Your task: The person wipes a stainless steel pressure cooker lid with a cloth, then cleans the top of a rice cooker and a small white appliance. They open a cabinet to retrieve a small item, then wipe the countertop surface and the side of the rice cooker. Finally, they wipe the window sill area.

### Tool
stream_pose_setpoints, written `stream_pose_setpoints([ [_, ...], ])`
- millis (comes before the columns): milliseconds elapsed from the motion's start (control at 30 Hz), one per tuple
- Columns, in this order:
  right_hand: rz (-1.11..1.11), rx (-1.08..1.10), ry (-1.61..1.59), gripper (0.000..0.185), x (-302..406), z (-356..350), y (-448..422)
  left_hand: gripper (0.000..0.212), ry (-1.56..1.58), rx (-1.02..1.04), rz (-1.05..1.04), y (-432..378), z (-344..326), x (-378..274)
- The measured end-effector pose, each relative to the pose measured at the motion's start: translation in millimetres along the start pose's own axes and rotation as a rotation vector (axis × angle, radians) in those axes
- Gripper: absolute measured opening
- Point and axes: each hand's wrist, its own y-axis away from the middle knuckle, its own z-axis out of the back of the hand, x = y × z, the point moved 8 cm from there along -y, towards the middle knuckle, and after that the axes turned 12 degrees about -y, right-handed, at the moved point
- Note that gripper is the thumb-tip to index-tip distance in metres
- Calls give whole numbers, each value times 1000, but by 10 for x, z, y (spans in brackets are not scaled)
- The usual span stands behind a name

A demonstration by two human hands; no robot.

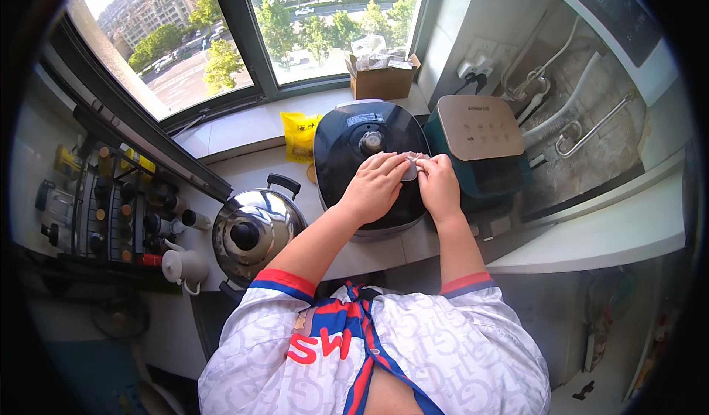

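My left hand (374, 187) lies with its fingers together over the right part of the black lid (343, 154) of a large squarish cooker. Close against it, my right hand (437, 179) pinches a crumpled pinkish cloth or wipe (416, 156). Between the hands a small grey piece (410, 171) shows, perhaps a latch or handle of the lid; the fingers partly hide it. A round knob (371, 141) stands on the lid behind my left hand.
A stainless steel pot with a lid (259, 232) stands at the left, near a white teapot (184, 265) and a rack of seasoning bottles (113, 210). At the right is a green appliance with a beige top (479, 127). Behind are a yellow bag (299, 138) and a cardboard box (382, 82).
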Motion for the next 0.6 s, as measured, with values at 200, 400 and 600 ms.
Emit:
stream_pose_setpoints([
  [200,-216,236,-282,30,-364,-303,-507,56,-20,-58,32,290,197,-28],
  [400,-264,346,-427,25,-315,-660,-1125,64,-52,-85,35,463,209,-24],
  [600,-377,414,-415,25,-199,-1066,-1559,66,-69,-88,48,468,204,-21],
])
